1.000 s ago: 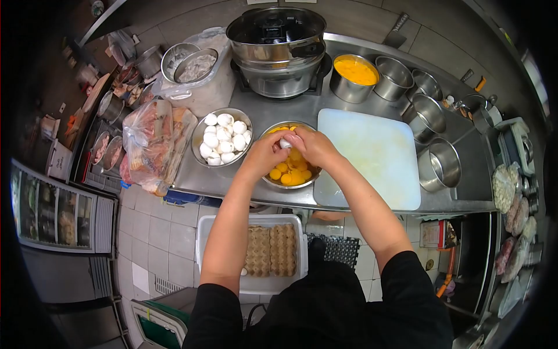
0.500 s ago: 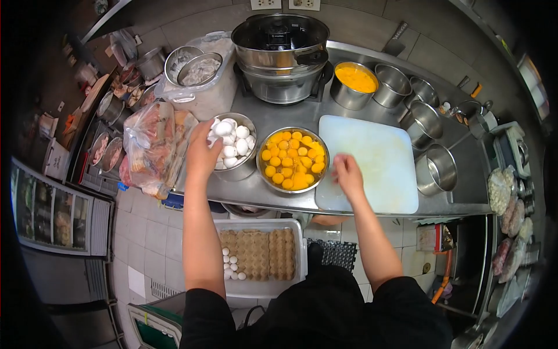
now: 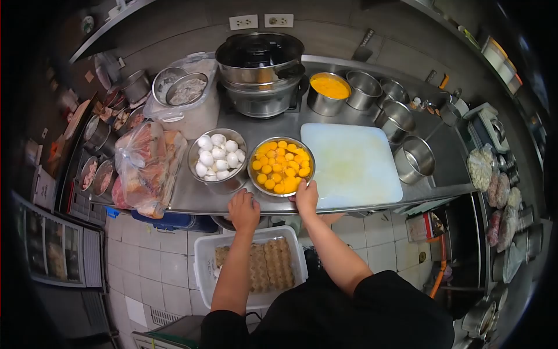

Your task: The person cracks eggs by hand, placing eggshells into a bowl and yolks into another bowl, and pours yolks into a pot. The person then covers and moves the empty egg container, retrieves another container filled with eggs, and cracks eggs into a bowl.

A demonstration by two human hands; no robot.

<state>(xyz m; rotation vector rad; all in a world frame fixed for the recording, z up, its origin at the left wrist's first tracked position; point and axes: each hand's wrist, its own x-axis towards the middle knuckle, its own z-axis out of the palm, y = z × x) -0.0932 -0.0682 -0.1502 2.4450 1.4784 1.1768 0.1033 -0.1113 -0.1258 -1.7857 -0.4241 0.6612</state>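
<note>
My right hand point(image 3: 305, 196) grips the near right rim of a steel bowl point(image 3: 251, 176) that holds many raw egg yolks point(image 3: 280, 166). Below the bowl of white eggs, my left hand point(image 3: 243, 209) rests at the counter's front edge with its fingers curled; whether anything is in it is hidden. The bowl of white eggs point(image 3: 218, 157) stands just left of the yolk bowl. A white cutting board point(image 3: 350, 166) lies to the right of the yolk bowl.
Behind stand a large steel pot point(image 3: 260, 75), a pot of beaten yellow egg point(image 3: 329, 87) and several steel pots at right. Bagged meat point(image 3: 145, 168) lies left, beside a tub of flour point(image 3: 195, 116). Below the counter, a white bin point(image 3: 203, 264) holds egg trays point(image 3: 270, 264).
My left hand has left the white eggs for the counter edge. My right hand has moved from over the cutting board to the yolk bowl's rim. The camera view has shifted.
</note>
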